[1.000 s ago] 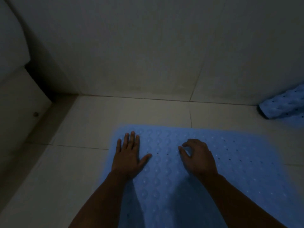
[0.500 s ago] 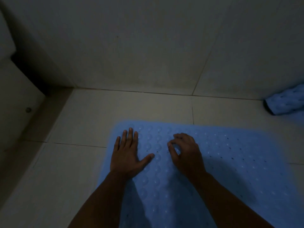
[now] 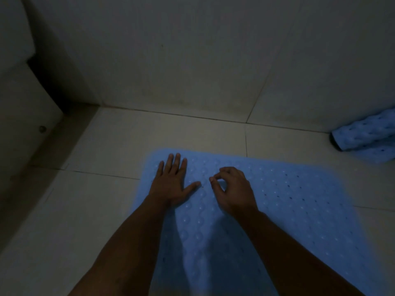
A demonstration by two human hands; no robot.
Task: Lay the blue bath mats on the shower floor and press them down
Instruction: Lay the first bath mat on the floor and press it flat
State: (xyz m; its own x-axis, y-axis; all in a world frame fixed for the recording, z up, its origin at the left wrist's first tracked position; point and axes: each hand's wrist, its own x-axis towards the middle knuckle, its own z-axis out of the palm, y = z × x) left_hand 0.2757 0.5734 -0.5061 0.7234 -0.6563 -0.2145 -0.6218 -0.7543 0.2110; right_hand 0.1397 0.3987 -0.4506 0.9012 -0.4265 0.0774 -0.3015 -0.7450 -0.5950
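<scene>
On the tiled shower floor [image 3: 89, 210], lying spread flat: blue bath mat [image 3: 288, 210], its far edge running near the wall [image 3: 192, 60] but apart from it, its dimpled, perforated surface reaching down toward the bottom of the view. Pressing flat on the mat's far left corner: left hand [image 3: 171, 186], palm down, fingers [image 3: 176, 163] straight and close together, thumb splayed out to the right. Hovering or resting just beside it to the right, over the mat: right hand [image 3: 233, 189], fingers curled, thumb and forefinger tips nearly meeting in a small ring; not possible telling whether pinching a bit of the mat or holding nothing, the dim light hiding that. Sitting well apart at the far right, against the foot of the wall: second blue bath mat [image 3: 367, 135], rolled up, its dark open end facing left, part of it running out of view. Rising at the left edge: pale ledge [image 3: 19, 116], with a small round knob-like spot [image 3: 42, 129] on its face and a dark gap behind it at the corner. Stretching in from the bottom of the view: both bare forearms.
</scene>
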